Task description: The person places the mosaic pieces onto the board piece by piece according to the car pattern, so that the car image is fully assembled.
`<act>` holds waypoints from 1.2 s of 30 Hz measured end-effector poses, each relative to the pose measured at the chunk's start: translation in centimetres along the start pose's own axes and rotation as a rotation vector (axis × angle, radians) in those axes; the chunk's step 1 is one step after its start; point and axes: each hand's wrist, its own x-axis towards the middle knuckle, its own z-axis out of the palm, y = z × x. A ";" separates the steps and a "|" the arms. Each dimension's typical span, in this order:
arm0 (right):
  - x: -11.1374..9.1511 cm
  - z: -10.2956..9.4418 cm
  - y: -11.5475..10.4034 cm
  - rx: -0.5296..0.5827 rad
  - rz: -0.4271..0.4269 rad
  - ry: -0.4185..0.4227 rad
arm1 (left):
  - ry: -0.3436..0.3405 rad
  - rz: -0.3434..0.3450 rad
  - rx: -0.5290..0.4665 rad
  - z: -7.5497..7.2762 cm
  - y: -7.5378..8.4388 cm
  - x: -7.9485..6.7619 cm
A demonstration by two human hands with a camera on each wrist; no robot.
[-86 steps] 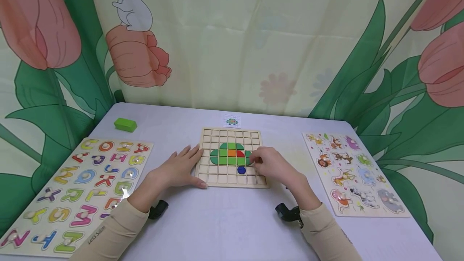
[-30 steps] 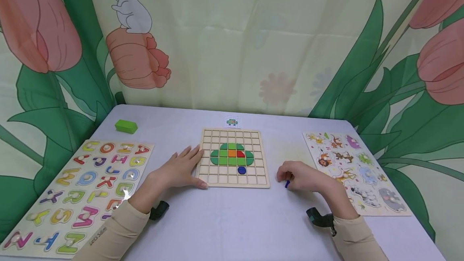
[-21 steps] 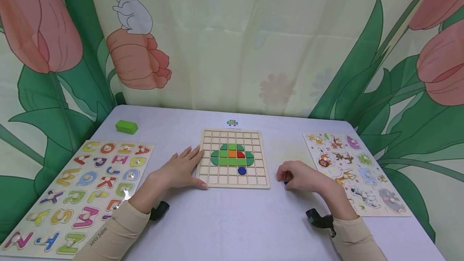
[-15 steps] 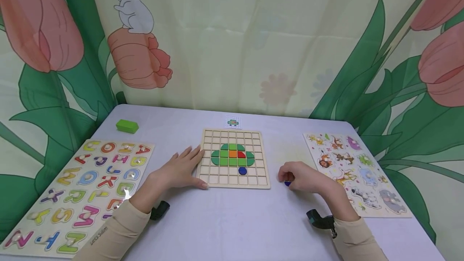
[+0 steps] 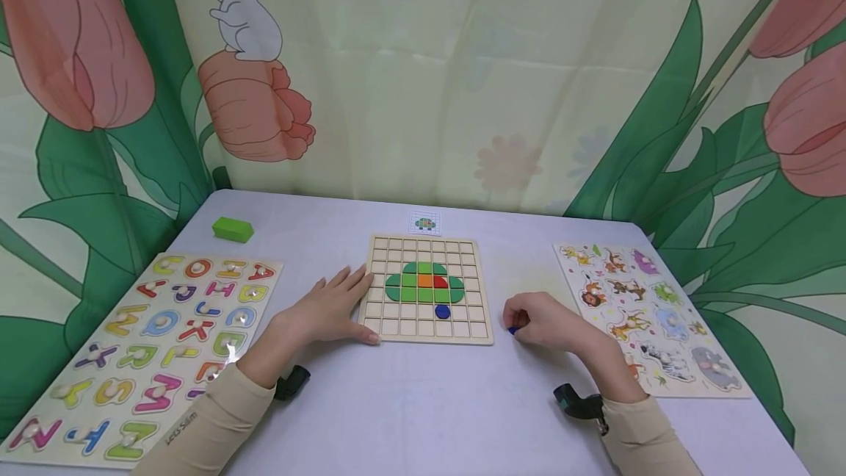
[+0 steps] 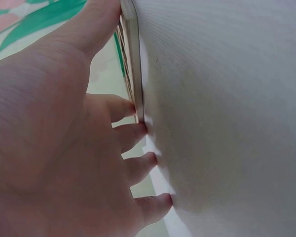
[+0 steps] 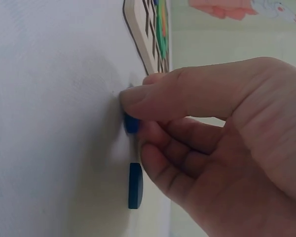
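Observation:
A wooden grid board lies mid-table, with green, orange and red tiles in its cells. A round blue shape sits in the grid below them. My left hand rests along the board's left edge, fingers straight and spread, thumb at the near left corner. Right of the board, my right hand pinches a small blue tile between thumb and fingers, low over the table. That tile is mostly hidden by the fingers. Another blue tile with a curved side lies on the cloth beside the fingers.
A small pattern card lies behind the board. At the left are a letter puzzle and a green block. An animal puzzle lies at the right, partly behind my right forearm. A printed curtain hangs behind the table.
My right hand has left the board's right side for the table and picked at the blue tiles there. Lately it has shifted slightly left with one. My left hand has stayed put.

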 end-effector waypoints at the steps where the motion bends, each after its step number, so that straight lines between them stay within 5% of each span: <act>1: 0.1 0.1 0.0 0.000 0.001 0.005 | 0.000 -0.001 -0.002 0.0 0.0 0.0; 36: 0.9 0.9 -0.9 -0.026 0.035 0.050 | -0.002 0.005 -0.023 -0.6 0.5 -0.5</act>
